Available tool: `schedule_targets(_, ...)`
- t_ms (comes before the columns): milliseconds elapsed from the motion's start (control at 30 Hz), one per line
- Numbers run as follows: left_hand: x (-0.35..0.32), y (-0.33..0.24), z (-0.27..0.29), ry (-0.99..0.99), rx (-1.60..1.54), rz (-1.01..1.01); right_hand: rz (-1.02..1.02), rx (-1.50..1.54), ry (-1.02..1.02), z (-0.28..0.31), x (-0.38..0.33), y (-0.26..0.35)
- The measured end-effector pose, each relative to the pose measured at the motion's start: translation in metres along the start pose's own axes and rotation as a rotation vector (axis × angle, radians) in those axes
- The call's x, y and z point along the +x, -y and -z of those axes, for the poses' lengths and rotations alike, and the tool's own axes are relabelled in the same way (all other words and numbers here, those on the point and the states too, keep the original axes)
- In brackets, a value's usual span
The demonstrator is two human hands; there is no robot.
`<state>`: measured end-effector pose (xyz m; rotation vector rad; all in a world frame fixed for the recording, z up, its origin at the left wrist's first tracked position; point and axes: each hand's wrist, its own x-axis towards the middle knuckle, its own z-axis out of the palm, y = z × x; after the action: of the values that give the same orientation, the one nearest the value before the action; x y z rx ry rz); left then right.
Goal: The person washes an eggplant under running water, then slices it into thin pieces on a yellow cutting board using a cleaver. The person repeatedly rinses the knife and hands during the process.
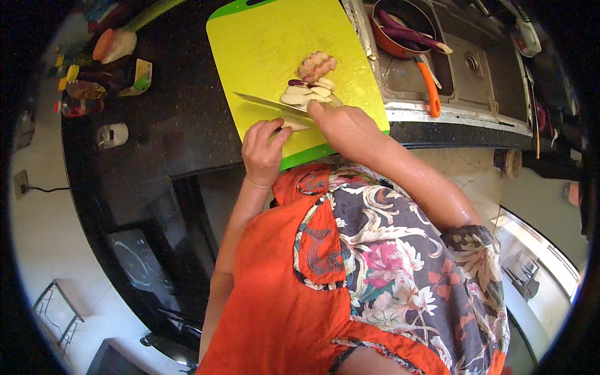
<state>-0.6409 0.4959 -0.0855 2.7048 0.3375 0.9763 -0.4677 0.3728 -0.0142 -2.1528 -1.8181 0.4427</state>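
The right hand (345,127) has its grip wrapped around a knife (265,101); the left hand (264,152), fingers curled, holds a pale eggplant piece (296,124) near the cutting board's near edge (310,154).

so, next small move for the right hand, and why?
Probably one more slice by the right hand: it grips the long-bladed steel knife beside a pale eggplant piece, with the left hand at its end, and flat pale slices lie beyond the blade on the yellow, green-edged cutting board.
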Motion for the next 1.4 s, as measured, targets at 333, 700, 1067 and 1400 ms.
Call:
schedule_targets(333, -0.003, 0.002, -0.007, -0.049, -0.077, 0.022, -0.052, -0.124, 0.218, 0.034, -0.040, 0.011)
schedule_targets(700, 0.001, 0.004, -0.006, -0.005, -0.086, 0.035, 0.079, -0.026, -0.013, -0.004, 0.006, 0.009)
schedule_targets(1067, -0.004, 0.004, -0.001, 0.010, -0.110, 0.071, -0.081, 0.000, 0.056, 0.019, -0.009, 0.008)
schedule_targets(1400, 0.004, 0.004, -0.006, -0.002, -0.080, 0.013, -0.046, -0.085, 0.169, 0.032, -0.041, 0.008)
